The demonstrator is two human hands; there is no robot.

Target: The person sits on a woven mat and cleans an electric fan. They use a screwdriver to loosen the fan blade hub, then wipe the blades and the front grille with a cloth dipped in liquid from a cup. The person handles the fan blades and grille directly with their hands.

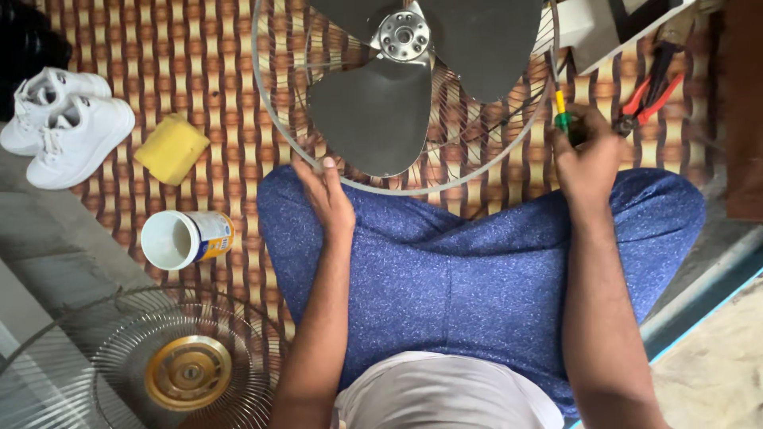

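**Knees crossed, fan open before me**

Blue trousers (477,262) fill my lap. My left hand (326,195) rests with loose fingers on the wire rim (274,119) of the rear guard, steadying it and gripping nothing. My right hand (586,155) is clenched around a screwdriver (559,107) with a green and yellow handle, just beside the rim. Past both, the dark blades (377,111) sit on their metal hub (404,35). I judge I am at the blade mounting; next calls for setting the tip squarely on the hub. Red pliers (648,91) lie near; the front grille (187,369) lies well apart.
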